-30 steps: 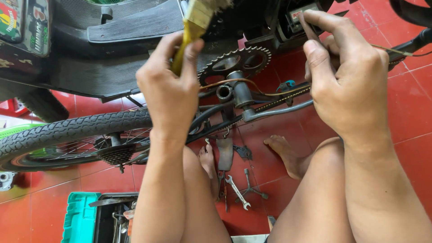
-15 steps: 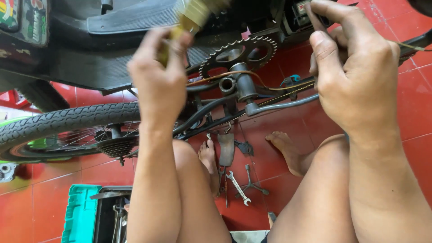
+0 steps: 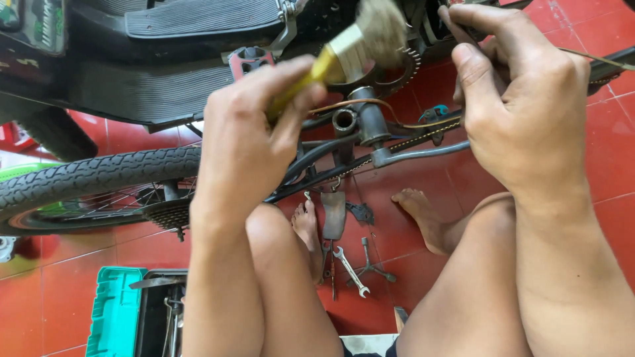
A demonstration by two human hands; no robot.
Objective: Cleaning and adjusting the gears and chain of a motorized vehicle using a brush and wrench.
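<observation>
2 hands busy: left hand (image 3: pixel 245 142) fingers closed round paintbrush (image 3: pixel 344 49), brushing chainring (image 3: pixel 400 73); right hand (image 3: pixel 522 106) fingers pinching frame part above. Next needs bristles worked between teeth.

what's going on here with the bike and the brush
A person sits on the red tile floor under an upturned bicycle. The left hand holds a yellow-handled brush, bristles at the chainring. The right hand grips something near the chain. A wrench lies between the feet, beside a green toolbox.
</observation>
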